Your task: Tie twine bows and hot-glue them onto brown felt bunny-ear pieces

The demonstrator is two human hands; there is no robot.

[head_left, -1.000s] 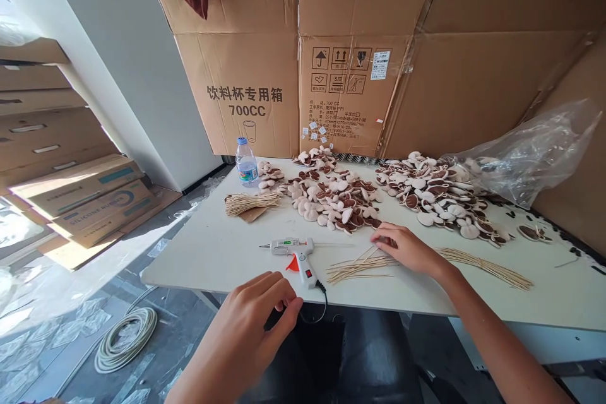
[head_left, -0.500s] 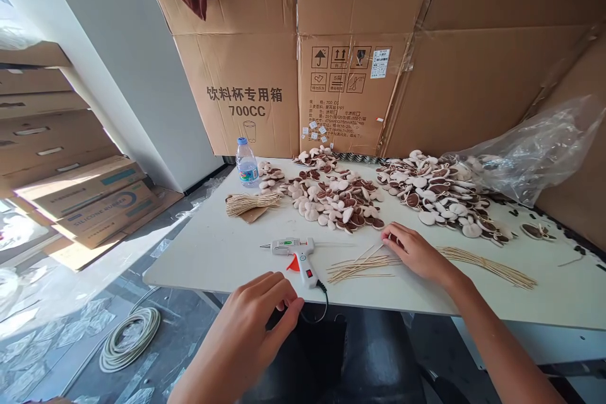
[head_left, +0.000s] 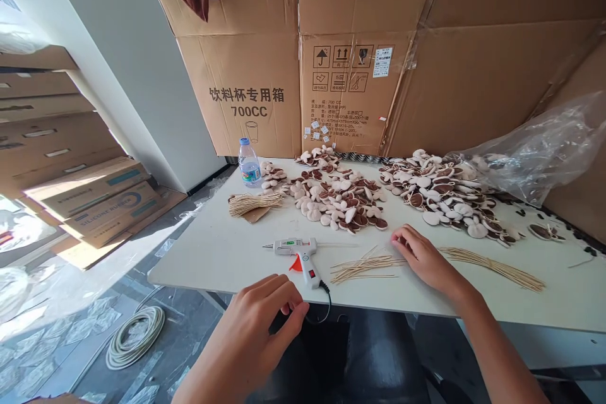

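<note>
My left hand (head_left: 255, 328) hovers in front of the table's near edge, its fingers curled and thumb against the index finger; nothing shows in it. A white hot glue gun (head_left: 303, 255) with an orange trigger lies just beyond it. My right hand (head_left: 421, 259) is over the table with its fingertips pinched; whether they hold anything is hidden. Beside those fingertips, loose thin wooden sticks (head_left: 364, 268) lie in a small spread. A tied-looking bundle of sticks (head_left: 495, 266) lies to the right of my right wrist.
Piles of brown-and-cream plush pieces (head_left: 338, 199) and more plush pieces (head_left: 449, 196) cover the table's back. A water bottle (head_left: 249, 164) and another stick bundle (head_left: 255, 203) stand left. Cardboard (head_left: 360, 0) walls the back. A clear plastic bag (head_left: 530, 145) lies right; coiled cable (head_left: 135, 338) is on the floor.
My right hand has drawn slightly right, away from the loose sticks; the pale stick earlier at its fingertips no longer shows there. My left hand stays about the same. The view has shifted slightly.
</note>
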